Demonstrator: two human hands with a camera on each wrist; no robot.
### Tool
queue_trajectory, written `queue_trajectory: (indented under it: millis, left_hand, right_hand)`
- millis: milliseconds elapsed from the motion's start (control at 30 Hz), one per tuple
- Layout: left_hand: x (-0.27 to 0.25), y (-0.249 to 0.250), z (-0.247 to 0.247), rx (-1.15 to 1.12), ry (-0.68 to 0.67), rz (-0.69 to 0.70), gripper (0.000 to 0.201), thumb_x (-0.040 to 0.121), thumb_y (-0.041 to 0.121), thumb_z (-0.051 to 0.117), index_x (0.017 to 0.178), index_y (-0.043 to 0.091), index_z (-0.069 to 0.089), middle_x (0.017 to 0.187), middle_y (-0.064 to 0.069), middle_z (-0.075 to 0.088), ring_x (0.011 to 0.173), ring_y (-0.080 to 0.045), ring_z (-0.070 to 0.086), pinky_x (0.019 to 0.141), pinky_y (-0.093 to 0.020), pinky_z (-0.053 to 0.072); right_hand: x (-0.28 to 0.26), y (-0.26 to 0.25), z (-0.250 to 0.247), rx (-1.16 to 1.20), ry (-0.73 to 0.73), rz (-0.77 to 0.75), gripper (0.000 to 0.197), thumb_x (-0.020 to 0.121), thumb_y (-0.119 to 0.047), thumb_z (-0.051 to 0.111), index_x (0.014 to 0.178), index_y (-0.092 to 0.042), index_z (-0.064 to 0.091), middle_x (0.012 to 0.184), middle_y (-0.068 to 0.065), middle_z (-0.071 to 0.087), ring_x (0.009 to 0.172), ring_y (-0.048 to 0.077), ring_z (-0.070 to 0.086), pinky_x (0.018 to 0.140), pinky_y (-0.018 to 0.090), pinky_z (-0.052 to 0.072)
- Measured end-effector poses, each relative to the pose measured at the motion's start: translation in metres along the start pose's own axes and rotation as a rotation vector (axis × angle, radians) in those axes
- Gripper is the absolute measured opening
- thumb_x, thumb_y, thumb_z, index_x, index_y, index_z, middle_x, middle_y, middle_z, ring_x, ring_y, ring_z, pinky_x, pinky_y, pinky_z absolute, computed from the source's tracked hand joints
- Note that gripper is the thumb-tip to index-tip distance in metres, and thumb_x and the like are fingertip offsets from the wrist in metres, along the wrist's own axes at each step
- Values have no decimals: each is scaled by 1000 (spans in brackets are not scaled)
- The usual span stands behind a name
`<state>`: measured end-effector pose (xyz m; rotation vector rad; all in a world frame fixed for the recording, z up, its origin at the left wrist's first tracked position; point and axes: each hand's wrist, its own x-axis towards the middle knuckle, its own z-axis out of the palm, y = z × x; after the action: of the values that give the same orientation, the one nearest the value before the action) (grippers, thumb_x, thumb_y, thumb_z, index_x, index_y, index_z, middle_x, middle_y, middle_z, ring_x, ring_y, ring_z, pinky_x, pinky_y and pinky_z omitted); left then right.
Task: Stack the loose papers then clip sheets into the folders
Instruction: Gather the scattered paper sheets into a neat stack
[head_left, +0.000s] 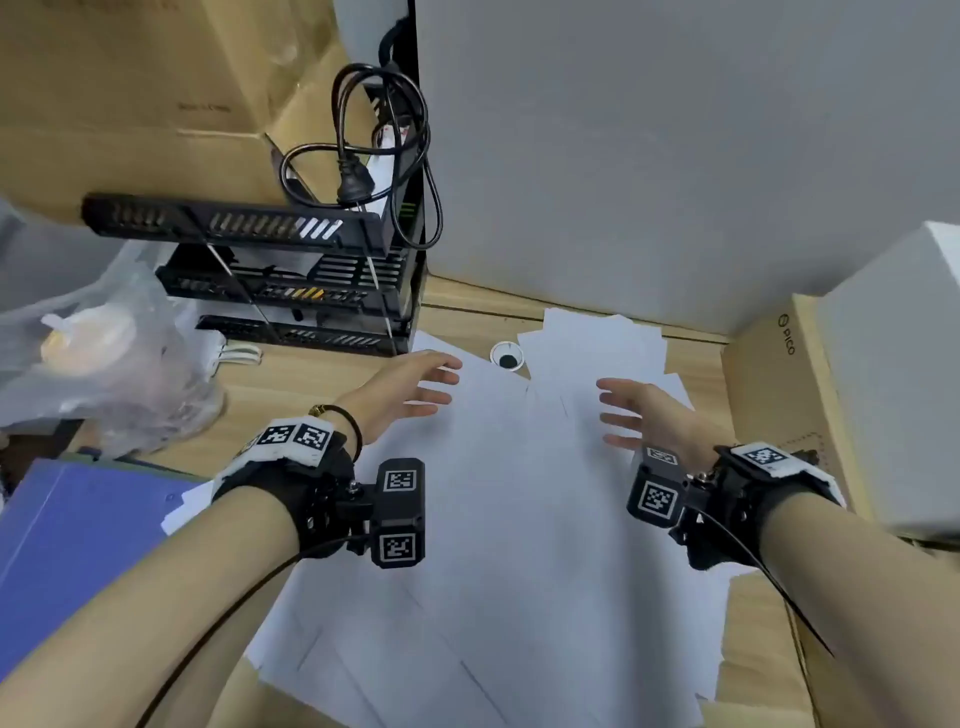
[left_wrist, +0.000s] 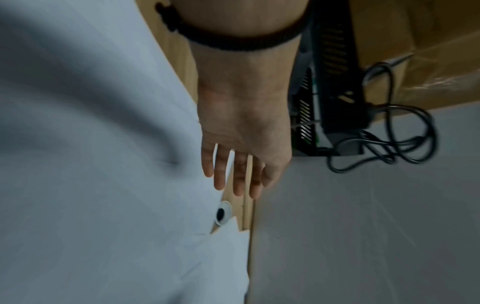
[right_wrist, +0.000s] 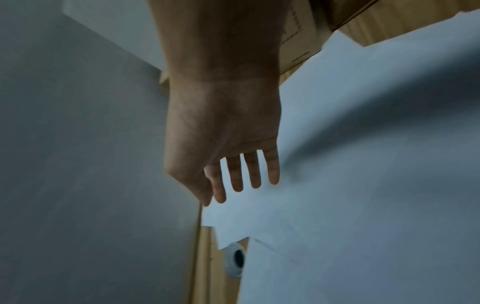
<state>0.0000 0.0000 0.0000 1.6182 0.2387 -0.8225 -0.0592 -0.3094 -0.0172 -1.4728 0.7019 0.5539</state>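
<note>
Both forearms reach in, left hand and right hand empty with fingers spread, palms facing across the loose papers strewn on the desk, likely to rake them together; blue folder waits left.

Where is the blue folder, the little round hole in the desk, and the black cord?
blue folder (head_left: 78, 525), head view, on its cover.
round hole (head_left: 507, 357), head view, on its dark middle.
black cord (head_left: 358, 150), head view, on its looped part.
</note>
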Motion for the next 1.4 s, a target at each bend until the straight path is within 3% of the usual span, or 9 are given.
queue_trajectory:
  millis: [133, 267, 433, 533, 667, 767, 967, 1167, 1400]
  left_hand:
    - [3, -40, -10, 12, 152, -105, 30, 95, 35, 55, 118, 18, 65, 110, 1, 64, 96, -20, 60, 94, -33, 46]
    - [6, -74, -18, 55, 257, -232, 28, 96, 32, 56, 118, 16, 62, 115, -2, 61, 98, -21, 57, 86, -29, 46]
    - [0, -105, -15, 117, 201, -400, 15, 95, 23, 57, 109, 16, 58, 107, -5, 53, 85, -21, 48, 65, -23, 39]
    - [4, -115, -11, 174, 220, -385, 20, 93, 20, 62, 112, 17, 59, 104, -4, 53, 78, -17, 50, 68, -25, 41]
    - [8, -119, 3, 311, 167, -343, 33, 89, 20, 66, 121, 13, 59, 112, -1, 57, 105, -18, 53, 82, -27, 40]
    - [7, -121, 12, 370, 117, -263, 27, 87, 12, 68, 113, 5, 65, 116, -9, 66, 104, -24, 63, 87, -29, 47]
    - [4, -119, 15, 390, 120, -164, 25, 88, 26, 68, 102, 6, 69, 107, -5, 69, 101, -22, 62, 92, -36, 46]
    - [6, -122, -13, 306, 320, -87, 16, 94, 25, 57, 89, 11, 64, 86, 2, 59, 80, -17, 52, 72, -26, 39]
    - [0, -137, -33, 274, 245, -157, 24, 97, 10, 41, 114, 7, 56, 108, -5, 59, 93, -23, 54, 72, -27, 41]
  right_hand:
    - [16, 35, -7, -84, 27, 114, 40, 97, -33, 53, 133, -17, 53, 135, -1, 48, 125, 23, 48, 96, 37, 44]
    - [35, 66, -3, -59, -6, 219, 27, 90, -36, 61, 110, -18, 61, 112, -1, 58, 89, 16, 57, 71, 32, 43]
    - [40, 97, 25, -40, -115, 277, 18, 90, -31, 63, 102, -18, 65, 92, -2, 67, 84, 17, 65, 73, 31, 51]
    - [38, 100, 38, -40, -163, 278, 20, 92, -29, 62, 107, -16, 65, 94, 0, 68, 83, 19, 67, 74, 33, 55]
    - [32, 105, 52, -130, -254, 253, 24, 94, -30, 60, 114, -15, 63, 100, 2, 67, 87, 20, 65, 85, 39, 56]
    - [25, 108, 60, -313, -347, 197, 29, 91, -34, 64, 117, -20, 61, 99, -1, 67, 80, 16, 61, 73, 29, 54]
    - [7, 117, 69, -704, -460, 124, 13, 90, -15, 61, 79, -11, 54, 68, -1, 47, 55, 12, 44, 52, 20, 34]
    - [3, 119, 34, -460, -11, 55, 12, 90, -11, 53, 85, -13, 64, 80, 8, 64, 66, 21, 60, 58, 27, 47]
    - [-17, 121, 21, -383, 466, -11, 19, 88, -10, 48, 101, -6, 62, 97, 14, 66, 85, 32, 60, 69, 35, 48]
